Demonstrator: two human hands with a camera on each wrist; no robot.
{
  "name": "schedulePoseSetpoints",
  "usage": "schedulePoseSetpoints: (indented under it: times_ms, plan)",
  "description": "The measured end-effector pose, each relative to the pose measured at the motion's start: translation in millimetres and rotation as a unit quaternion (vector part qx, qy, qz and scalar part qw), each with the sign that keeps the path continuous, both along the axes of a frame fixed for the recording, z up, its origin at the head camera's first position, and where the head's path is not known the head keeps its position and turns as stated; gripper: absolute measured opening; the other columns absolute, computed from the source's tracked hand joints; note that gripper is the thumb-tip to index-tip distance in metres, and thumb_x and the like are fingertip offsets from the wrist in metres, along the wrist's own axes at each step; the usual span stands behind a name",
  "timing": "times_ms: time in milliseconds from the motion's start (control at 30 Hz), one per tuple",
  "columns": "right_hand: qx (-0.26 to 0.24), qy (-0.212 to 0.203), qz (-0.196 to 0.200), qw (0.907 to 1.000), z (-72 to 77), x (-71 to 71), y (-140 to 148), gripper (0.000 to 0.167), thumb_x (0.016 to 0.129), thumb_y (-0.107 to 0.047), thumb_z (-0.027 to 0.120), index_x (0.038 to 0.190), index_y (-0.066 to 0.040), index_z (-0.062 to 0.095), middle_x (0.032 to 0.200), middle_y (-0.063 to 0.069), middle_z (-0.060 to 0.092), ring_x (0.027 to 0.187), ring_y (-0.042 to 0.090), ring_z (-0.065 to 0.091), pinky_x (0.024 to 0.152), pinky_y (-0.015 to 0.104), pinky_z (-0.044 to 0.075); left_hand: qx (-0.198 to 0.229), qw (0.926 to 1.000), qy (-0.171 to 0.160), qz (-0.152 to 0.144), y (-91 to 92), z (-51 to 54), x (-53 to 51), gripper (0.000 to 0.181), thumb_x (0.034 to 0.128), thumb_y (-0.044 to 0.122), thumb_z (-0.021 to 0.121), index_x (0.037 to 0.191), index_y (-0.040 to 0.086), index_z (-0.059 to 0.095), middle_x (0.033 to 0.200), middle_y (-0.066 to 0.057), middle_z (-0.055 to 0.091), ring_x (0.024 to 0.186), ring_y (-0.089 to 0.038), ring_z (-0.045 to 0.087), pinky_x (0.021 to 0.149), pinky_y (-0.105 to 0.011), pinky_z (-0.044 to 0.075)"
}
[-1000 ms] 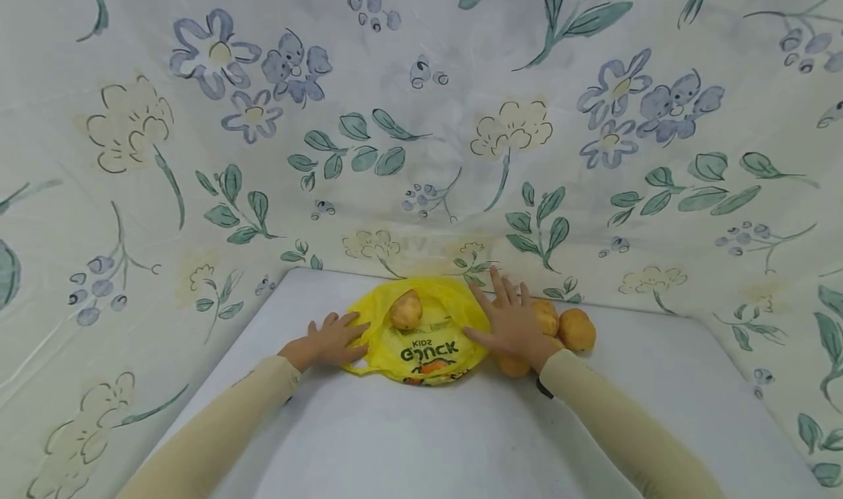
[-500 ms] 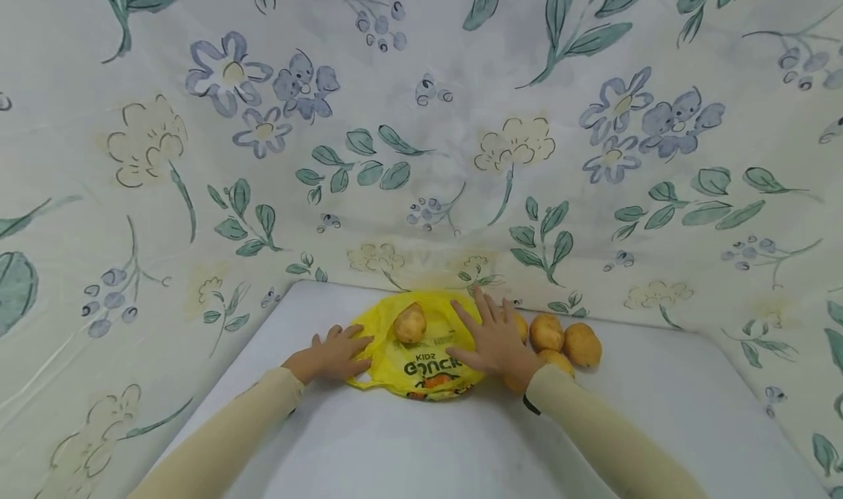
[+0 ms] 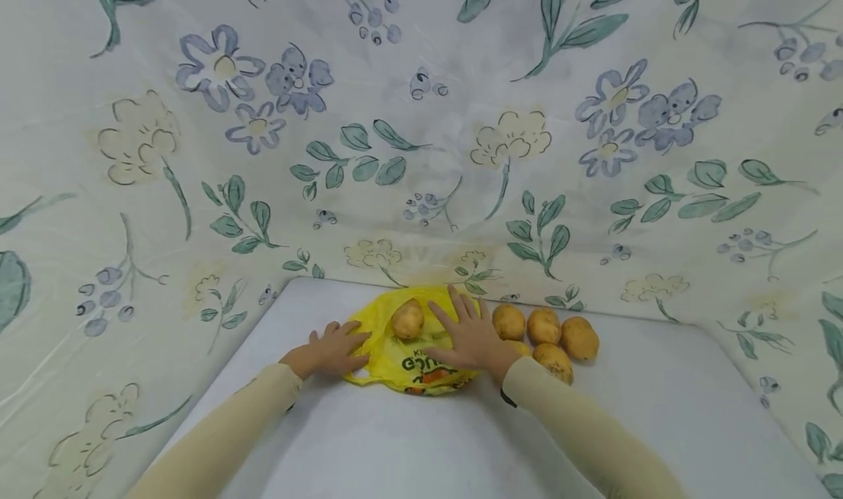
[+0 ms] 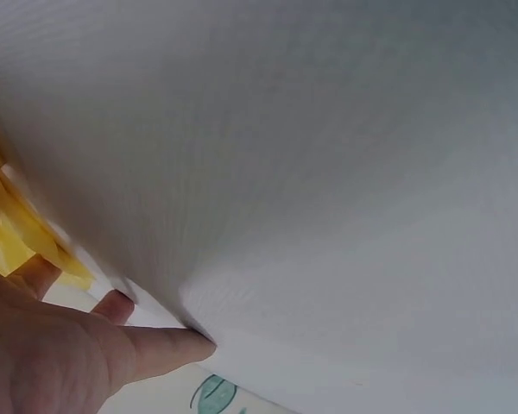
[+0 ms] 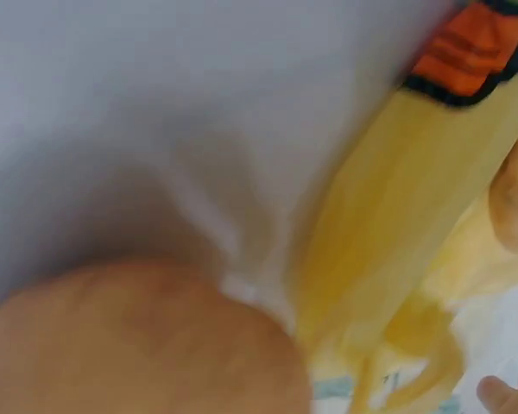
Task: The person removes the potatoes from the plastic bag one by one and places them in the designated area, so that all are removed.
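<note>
A yellow plastic bag (image 3: 384, 371) with black lettering lies spread on the white table. One potato (image 3: 407, 319) sits amid its yellow plastic; I cannot tell whether it is inside or on top. My left hand (image 3: 334, 349) rests at the bag's left edge with fingers spread. In the left wrist view, that hand (image 4: 65, 349) has its fingers extended beside the yellow plastic. Over the bag's right side lies my right hand (image 3: 470, 338), fingers spread and straight, covering part of the print. In the right wrist view, the bag (image 5: 363, 250) and the potato's edge (image 5: 514, 198) show, blurred.
Several loose potatoes (image 3: 544, 327) lie in a group to the right of the bag, one partly hidden by my right hand. Behind the white table (image 3: 395, 440) rises a flower-printed sheet (image 3: 421, 192), which also bounds the sides.
My right hand has moved left across the bag, uncovering more of the potatoes on the right. My left hand has stayed at the bag's left edge. The head view has shifted slightly.
</note>
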State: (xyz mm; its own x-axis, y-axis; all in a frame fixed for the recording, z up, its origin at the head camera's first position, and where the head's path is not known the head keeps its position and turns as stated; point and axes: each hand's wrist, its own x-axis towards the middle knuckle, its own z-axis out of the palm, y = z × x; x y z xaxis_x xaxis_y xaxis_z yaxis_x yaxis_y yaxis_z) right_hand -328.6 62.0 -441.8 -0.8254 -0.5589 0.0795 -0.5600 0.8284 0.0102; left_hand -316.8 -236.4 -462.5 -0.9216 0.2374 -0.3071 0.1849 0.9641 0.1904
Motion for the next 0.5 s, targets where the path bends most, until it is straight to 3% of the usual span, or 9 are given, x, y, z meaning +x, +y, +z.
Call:
schedulePoseSetpoints:
  times_ms: [167,300,500]
  plan:
    - [0.011,-0.008,0.007,0.9999,-0.9,-0.4,-22,0.087,0.09,-0.079,0.032,0.16,-0.031,0.014,0.167,0.013,-0.001,0.152,0.034,0.017,0.12,0.063,0.011,0.007,1.0,-0.003,-0.006,-4.8,0.5,-0.2,0.064,0.0976,0.052,0.051,0.151,0.019,0.042,0.162,-0.015,0.023,0.144,-0.051,0.019,0.106,-0.081,0.01]
    - [0.006,-0.02,0.01,0.9997,3.3,-0.5,-37,0.091,0.088,-0.081,0.032,0.16,-0.03,0.012,0.166,0.014,0.008,0.15,0.035,0.023,0.119,0.06,0.021,0.007,0.9999,0.002,-0.007,-5.4,2.0,-0.9,0.063,0.0981,0.052,0.05,0.151,0.02,0.042,0.163,-0.014,0.022,0.144,-0.051,0.018,0.106,-0.081,0.01]
    - [-0.018,-0.068,0.002,0.9975,1.2,-2.7,-51,0.092,0.086,-0.082,0.038,0.158,-0.029,0.017,0.164,0.014,0.018,0.147,0.039,0.03,0.113,0.061,0.032,0.013,0.9999,-0.004,-0.01,-3.8,-0.9,-0.2,0.064,0.0978,0.054,0.05,0.151,0.02,0.041,0.163,-0.015,0.021,0.145,-0.052,0.016,0.106,-0.081,0.008]
